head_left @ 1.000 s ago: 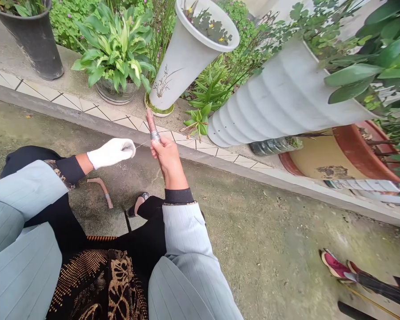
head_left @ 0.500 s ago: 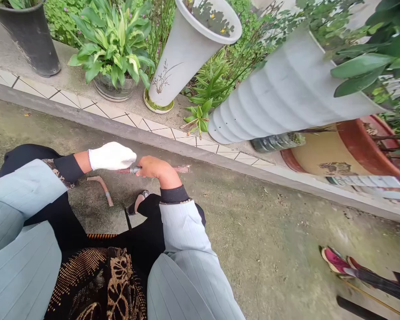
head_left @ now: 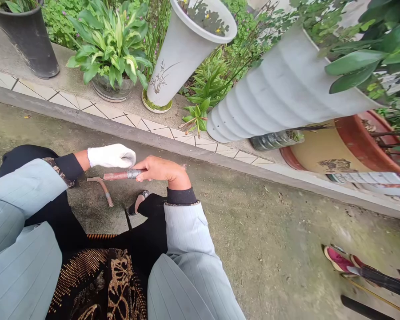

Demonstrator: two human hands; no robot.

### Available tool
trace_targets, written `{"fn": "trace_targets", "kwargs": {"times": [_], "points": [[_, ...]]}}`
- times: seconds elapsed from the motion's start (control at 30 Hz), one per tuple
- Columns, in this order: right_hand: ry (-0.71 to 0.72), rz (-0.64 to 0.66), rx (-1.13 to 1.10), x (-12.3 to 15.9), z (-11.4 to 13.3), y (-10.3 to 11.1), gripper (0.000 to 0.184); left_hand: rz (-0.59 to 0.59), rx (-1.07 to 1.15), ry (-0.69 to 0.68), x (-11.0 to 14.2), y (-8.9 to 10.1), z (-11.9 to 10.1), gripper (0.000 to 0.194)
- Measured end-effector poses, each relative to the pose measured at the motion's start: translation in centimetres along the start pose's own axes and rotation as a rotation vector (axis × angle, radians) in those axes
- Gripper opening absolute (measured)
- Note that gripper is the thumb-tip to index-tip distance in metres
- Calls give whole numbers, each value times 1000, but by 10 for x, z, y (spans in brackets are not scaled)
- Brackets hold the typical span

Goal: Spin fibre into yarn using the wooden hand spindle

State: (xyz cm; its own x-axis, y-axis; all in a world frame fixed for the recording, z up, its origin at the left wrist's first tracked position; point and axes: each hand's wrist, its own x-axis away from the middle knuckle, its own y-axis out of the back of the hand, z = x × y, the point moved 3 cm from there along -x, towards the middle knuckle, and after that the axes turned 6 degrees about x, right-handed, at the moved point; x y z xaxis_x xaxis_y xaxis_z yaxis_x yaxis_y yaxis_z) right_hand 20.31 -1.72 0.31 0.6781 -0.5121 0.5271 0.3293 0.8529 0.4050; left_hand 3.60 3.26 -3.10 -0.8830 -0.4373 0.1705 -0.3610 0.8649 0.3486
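My right hand (head_left: pixel 162 170), bare, is closed round a reddish-brown stick (head_left: pixel 115 176). Silvery wire (head_left: pixel 132 174) is wound round the stick just left of my fingers, and the far tip shows beyond my hand. My left hand (head_left: pixel 111 156), in a white glove, hovers just above the stick's left end, apart from it. Its fingers are curled toward the thumb; whether something thin is pinched there, I cannot make out. Below, on the ground, lies a bent brown piece (head_left: pixel 103 187) with a greyish band near its lower end.
A tiled ledge (head_left: pixel 120 116) runs across ahead, bearing a black pot (head_left: pixel 36 44), a leafy plant (head_left: pixel 111 49), a white tall pot (head_left: pixel 183 53), a ribbed grey pot (head_left: pixel 263 93) and a red-and-cream pot (head_left: pixel 323 151). At right stands another person's red shoe (head_left: pixel 336 259).
My gloved left hand has come off the stick, baring its left end and the wire. My right hand has shifted slightly right, still gripping the stick. The other person's feet moved slightly.
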Motion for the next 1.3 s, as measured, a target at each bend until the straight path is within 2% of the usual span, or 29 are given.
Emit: {"fn": "trace_targets", "kwargs": {"times": [0.2, 0.33, 0.47, 0.57, 0.63, 0.73, 0.8, 0.9, 1.07, 1.2, 1.3], "points": [[3, -85, -43, 3, 3, -1, 19, 11, 269, 26, 0, 2, 6, 20], [10, -256, -112, 5, 3, 3, 20, 4, 525, 91, 1, -1, 10, 25], [109, -446, -403, 4, 0, 6, 26, -160, 781, 18, -1, 2, 16, 28], [202, -454, -553, 4, 0, 6, 34, -251, 837, -33, -3, 6, 20, 25], [228, -461, -598, 7, 0, 6, 37, -212, 867, -49, -4, 6, 21, 27], [266, -569, -684, 11, 0, 10, 40, -101, 935, -12, -2, 3, 20, 35], [274, -646, -713, 13, -4, 14, 42, -71, 958, 33, 0, 1, 20, 39], [216, -776, -706, 11, -14, 19, 43, -94, 949, 64, 0, -2, 19, 36], [48, -1001, -686, -5, -27, 21, 36, -157, 747, 92, 0, -1, 11, 22], [-26, -1097, -733, -18, -23, 17, 28, -137, 576, 115, 0, -3, 4, 19], [-74, -1141, -773, -23, -19, 14, 19, -111, 564, 98, 1, -7, 3, 20]]}}
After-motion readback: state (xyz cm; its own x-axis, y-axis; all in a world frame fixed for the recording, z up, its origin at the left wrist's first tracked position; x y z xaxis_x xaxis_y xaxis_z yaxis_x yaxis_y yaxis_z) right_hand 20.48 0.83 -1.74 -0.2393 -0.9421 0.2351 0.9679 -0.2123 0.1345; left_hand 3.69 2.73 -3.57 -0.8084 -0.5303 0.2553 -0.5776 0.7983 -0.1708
